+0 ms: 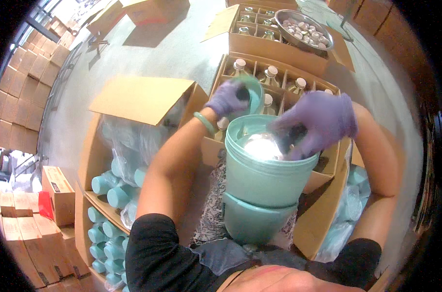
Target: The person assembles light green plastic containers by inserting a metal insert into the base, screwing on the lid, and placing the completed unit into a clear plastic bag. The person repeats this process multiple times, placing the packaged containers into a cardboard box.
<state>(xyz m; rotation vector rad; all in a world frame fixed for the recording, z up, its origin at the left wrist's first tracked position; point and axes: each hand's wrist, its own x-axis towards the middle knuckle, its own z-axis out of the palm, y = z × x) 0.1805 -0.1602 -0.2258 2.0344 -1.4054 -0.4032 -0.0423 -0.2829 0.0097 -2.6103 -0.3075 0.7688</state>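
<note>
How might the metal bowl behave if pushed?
The bowl is probably rigid, judging by its shiny metal look. It might tip, being perched on an open carton. The loose caps piled inside could slide or spill.

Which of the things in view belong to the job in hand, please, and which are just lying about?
Seemingly part of the job:
teal tub, right hand at its mouth
round teal piece in the left hand
white-capped glass bottles

Probably just lying about:
stacked brown cartons, far left
red object, lower left
</note>
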